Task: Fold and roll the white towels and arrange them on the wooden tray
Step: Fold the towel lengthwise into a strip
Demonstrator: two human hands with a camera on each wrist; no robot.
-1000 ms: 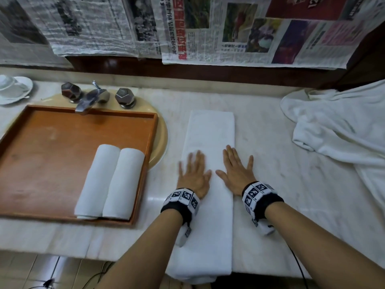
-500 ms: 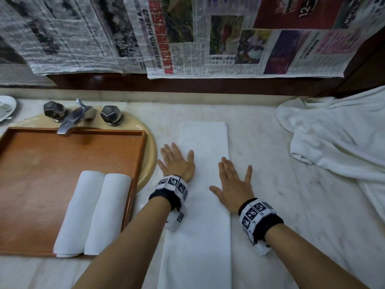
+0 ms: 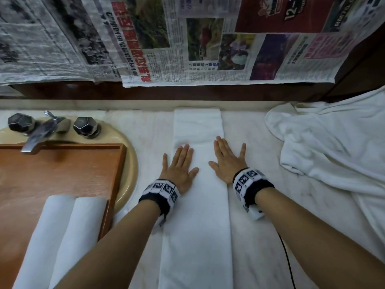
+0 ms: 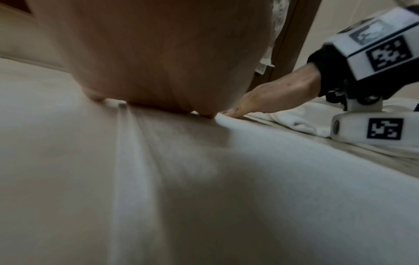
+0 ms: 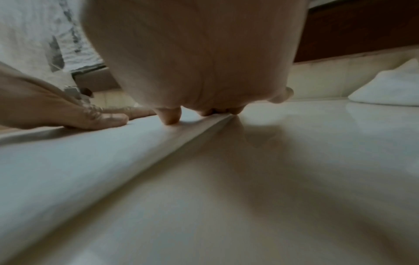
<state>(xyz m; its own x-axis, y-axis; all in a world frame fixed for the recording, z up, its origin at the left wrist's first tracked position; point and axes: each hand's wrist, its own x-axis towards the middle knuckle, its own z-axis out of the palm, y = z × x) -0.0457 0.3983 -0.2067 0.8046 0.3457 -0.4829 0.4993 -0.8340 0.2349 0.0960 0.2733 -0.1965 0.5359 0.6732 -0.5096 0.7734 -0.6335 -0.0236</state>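
Hands (image 3: 180,166) farther up — towel (image 3: 198,226) flat

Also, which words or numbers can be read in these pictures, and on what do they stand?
"12-1": red advert on the newspaper, cut off.
"RM70": likely, same advert; blurred.
Chinese headlines and small print: too blurred to read.
Wrist bands: square codes, no words.

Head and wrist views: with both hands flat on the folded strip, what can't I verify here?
- Folded towel: near end cut off by the head view's bottom edge.
- Two rolled towels on the wooden tray: near ends cut off likewise; the tray's left side is out of frame.
- Left hand and right hand: in both wrist views the palm blocks most of the fingers.
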